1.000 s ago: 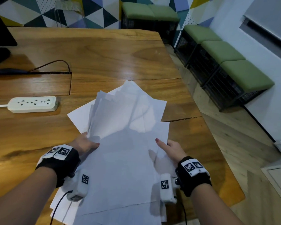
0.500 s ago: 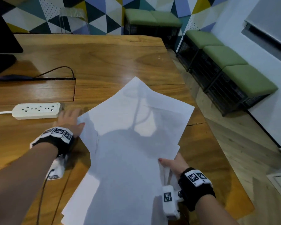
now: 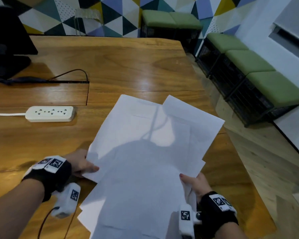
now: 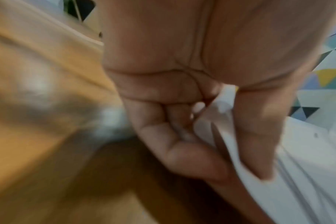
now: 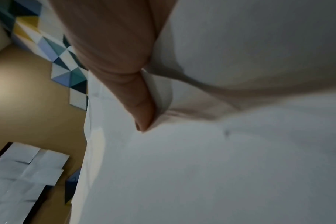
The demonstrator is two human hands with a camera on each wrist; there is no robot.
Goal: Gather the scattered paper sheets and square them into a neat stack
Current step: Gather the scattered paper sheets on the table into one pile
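Note:
Several white paper sheets (image 3: 145,169) lie in a loose, fanned pile, partly raised over the wooden table (image 3: 128,66), with corners sticking out at the far right and near left. My left hand (image 3: 86,165) pinches the pile's left edge; in the left wrist view the thumb (image 4: 259,151) lies on top of the paper (image 4: 307,174) and the fingers (image 4: 182,151) sit under it. My right hand (image 3: 190,181) pinches the right edge. In the right wrist view its thumb (image 5: 140,106) presses into the sheets (image 5: 201,166); its fingers are hidden beneath.
A white power strip (image 3: 49,113) lies left of the pile, with a dark cable (image 3: 67,74) and a black monitor base (image 3: 7,49) behind it. The table's right edge runs just past the sheets. Green-cushioned stools (image 3: 248,62) line the wall.
Half a second ago my left hand lay flat on the table near the power strip; it has come back and taken the pile's left edge. My right hand has kept its hold while the sheets shifted.

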